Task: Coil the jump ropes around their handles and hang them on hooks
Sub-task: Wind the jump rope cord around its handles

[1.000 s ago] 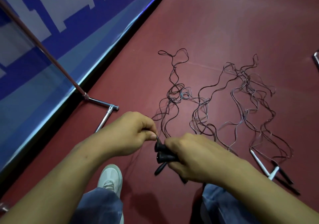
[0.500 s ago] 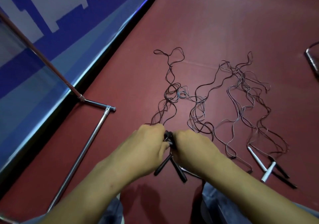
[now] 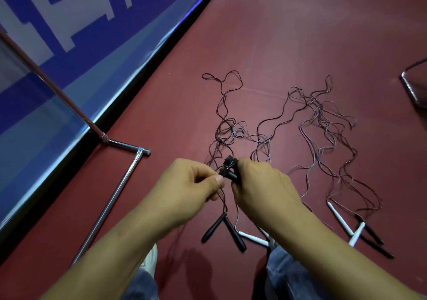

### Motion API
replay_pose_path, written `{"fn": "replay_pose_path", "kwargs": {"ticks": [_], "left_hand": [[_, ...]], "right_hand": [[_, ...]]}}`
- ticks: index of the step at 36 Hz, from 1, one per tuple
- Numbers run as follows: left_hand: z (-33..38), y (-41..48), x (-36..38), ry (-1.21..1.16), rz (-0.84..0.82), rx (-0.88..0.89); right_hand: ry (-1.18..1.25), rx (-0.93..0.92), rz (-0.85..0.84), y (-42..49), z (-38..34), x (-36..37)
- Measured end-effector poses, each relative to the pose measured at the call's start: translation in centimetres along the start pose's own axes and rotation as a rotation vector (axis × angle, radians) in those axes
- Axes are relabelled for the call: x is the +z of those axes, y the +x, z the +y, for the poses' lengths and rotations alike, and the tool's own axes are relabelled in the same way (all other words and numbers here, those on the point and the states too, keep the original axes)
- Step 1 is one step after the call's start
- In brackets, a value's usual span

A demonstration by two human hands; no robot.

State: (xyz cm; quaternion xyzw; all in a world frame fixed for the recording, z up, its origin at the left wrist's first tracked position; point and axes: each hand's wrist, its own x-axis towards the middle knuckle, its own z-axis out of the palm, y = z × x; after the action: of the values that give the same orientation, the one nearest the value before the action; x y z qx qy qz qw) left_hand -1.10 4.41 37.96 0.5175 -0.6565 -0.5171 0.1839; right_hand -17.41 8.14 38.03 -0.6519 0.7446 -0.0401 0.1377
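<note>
A pair of black handles [image 3: 229, 169] is held above the red floor [image 3: 300, 34], the grip of the right hand [image 3: 261, 188] being closed tight round them. A thin rope [image 3: 222, 198] just beside them is pinched in the grip of the left hand [image 3: 189, 188], between thumb and forefinger. Other ropes [image 3: 318, 119] are left tangled on the floor ahead, with loose handles [image 3: 339, 217], black and white, lying at their near ends.
</note>
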Motion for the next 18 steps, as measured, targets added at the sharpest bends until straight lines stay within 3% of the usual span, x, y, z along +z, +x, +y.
{"fn": "replay_pose_path", "kwargs": {"ticks": [4, 8, 12, 16, 18], "left_hand": [[-0.9, 0.0, 0.5, 0.641, 0.238, 0.517], [-1.4, 0.0, 1.1, 0.806, 0.271, 0.767], [-1.3, 0.0, 0.9, 0.649, 0.24, 0.787], [-1.1, -0.1, 1.0, 0.384, 0.17, 0.587], [-0.9, -0.3, 1.3, 0.245, 0.059, 0.417]], "right_hand": [[0.016, 0.004, -0.033, 0.1, 0.4, 0.0], [0.103, 0.038, -0.102, 0.5, 1.0, -0.1], [0.242, 0.044, -0.129, 0.7, 1.1, -0.2], [0.318, 0.018, -0.116, 0.7, 0.9, -0.6], [0.344, 0.016, -0.112, 0.7, 0.8, -0.9]]}}
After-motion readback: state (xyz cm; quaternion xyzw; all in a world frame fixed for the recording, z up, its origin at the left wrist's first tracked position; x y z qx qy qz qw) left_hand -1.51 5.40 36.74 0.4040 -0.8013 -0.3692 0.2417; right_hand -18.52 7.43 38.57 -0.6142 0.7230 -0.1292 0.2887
